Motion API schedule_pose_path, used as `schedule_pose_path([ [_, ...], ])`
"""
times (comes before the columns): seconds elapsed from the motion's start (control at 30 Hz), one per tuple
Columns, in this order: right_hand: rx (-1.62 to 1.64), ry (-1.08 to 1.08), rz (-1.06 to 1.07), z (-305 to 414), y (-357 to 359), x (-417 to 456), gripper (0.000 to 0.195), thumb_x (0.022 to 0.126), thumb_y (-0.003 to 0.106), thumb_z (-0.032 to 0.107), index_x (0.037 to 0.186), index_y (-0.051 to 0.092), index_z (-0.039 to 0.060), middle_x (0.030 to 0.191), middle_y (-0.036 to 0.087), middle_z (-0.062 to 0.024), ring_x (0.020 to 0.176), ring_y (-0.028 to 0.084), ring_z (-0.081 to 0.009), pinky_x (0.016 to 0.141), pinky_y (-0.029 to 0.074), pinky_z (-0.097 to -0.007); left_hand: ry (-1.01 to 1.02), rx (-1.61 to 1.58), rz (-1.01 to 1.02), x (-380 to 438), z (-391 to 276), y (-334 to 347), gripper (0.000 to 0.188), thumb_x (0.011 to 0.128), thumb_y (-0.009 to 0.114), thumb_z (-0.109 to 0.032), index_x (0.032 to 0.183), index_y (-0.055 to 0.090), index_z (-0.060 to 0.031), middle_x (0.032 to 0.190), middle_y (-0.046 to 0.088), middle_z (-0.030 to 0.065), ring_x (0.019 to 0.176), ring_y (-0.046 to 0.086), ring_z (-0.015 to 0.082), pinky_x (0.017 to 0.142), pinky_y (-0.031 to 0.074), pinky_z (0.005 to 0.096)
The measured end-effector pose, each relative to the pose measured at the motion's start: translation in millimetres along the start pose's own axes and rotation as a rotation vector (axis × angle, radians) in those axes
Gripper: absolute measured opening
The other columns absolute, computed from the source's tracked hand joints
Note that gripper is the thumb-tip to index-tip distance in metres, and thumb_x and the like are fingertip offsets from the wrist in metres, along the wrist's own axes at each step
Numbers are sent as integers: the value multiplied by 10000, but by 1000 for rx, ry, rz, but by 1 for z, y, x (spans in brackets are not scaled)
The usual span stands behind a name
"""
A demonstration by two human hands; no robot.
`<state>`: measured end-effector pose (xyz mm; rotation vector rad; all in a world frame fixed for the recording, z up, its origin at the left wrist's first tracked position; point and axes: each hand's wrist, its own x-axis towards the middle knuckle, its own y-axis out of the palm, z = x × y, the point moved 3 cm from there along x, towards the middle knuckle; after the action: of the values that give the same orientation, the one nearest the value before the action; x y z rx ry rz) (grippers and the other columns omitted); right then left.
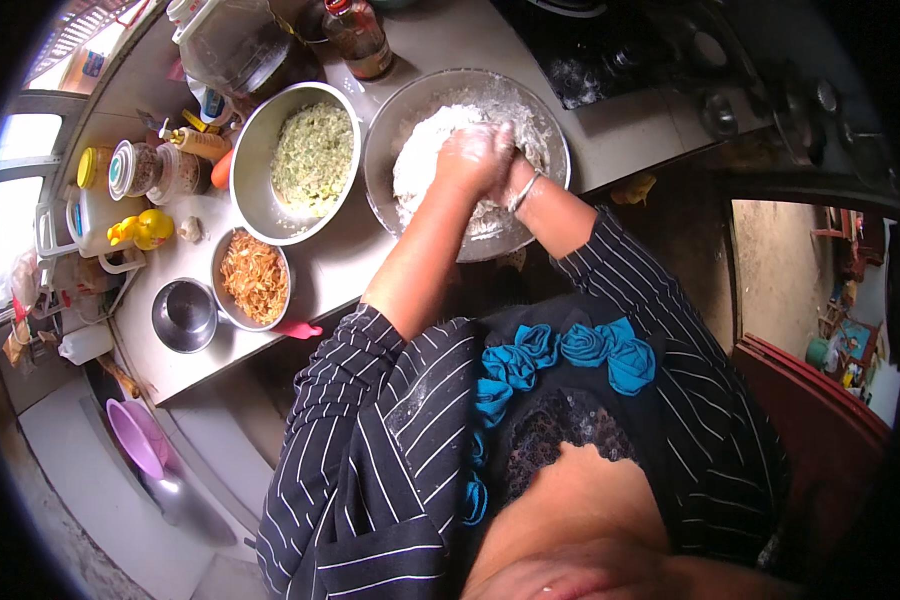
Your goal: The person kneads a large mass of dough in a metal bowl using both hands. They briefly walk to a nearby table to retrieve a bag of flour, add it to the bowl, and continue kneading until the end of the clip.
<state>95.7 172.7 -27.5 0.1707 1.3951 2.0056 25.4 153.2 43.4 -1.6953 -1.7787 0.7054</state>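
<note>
Both my hands are inside a wide metal basin point(384, 124) that holds a heap of white flour point(427, 150). My left hand point(474, 159), dusted with flour, lies over and against my right hand point(508, 180). A pale bangle point(525, 192) circles the right wrist. The fingers overlap, so whatever may be between the palms is hidden. Rougher, clumped flour point(534, 136) clings along the basin's right side. Just left of the basin is a metal bowl point(249, 180) of chopped pale-green filling point(311, 161).
A pan point(288, 289) of orange-brown shreds point(253, 277) with a pink handle point(298, 330) and a metal pot point(184, 315) sit near the counter's front edge. Behind stand a glass bottle point(358, 45), jars point(133, 169) and a yellow duck-shaped object point(144, 229). A black cooktop point(592, 67) is at right.
</note>
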Motion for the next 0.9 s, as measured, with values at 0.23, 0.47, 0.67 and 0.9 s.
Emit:
schedule_pose_path([
  [0.23, -1400, -417, -255, 56, 32, -12, 266, 946, 543, 167, 1159, 641, 41, 1042, 703, -77, 923, 674, -204, 824, 537, -334, 17, 128, -218, -5, 62, -8, 480, 944, 512, -426, 1235, 635, -65, 1301, 611, 145, 1264, 503, 337, 1102, 342, 436],
  [0.47, -2289, -281, -353, 39, 11, 6, 467, 949, 491, 337, 1399, 495, 213, 1457, 461, -160, 1159, 597, -356, 997, 465, -442, -292, 364, 28, -45, 75, 11, 1093, 705, 779, -549, 1517, 266, -26, 1583, 217, 232, 1447, 243, 412, 1181, 244, 442],
  [0.67, -2393, 60, -405, 36, 25, 20, 538, 989, 418, 389, 1497, 362, 219, 1517, 370, -217, 1243, 545, -368, 1029, 438, -460, -252, 402, 36, -48, 78, 16, 1043, 751, 738, -575, 1519, 272, -47, 1602, 167, 216, 1472, 160, 413, 1187, 216, 478],
  [0.9, -2261, -273, -116, 56, -51, 65, 519, 970, 490, 457, 1393, 513, 157, 1451, 475, -163, 1261, 521, -353, 1041, 427, -443, -41, 266, 73, -46, 85, 7, 756, 848, 679, -446, 1451, 414, -76, 1544, 302, 242, 1438, 247, 430, 1185, 228, 479],
])
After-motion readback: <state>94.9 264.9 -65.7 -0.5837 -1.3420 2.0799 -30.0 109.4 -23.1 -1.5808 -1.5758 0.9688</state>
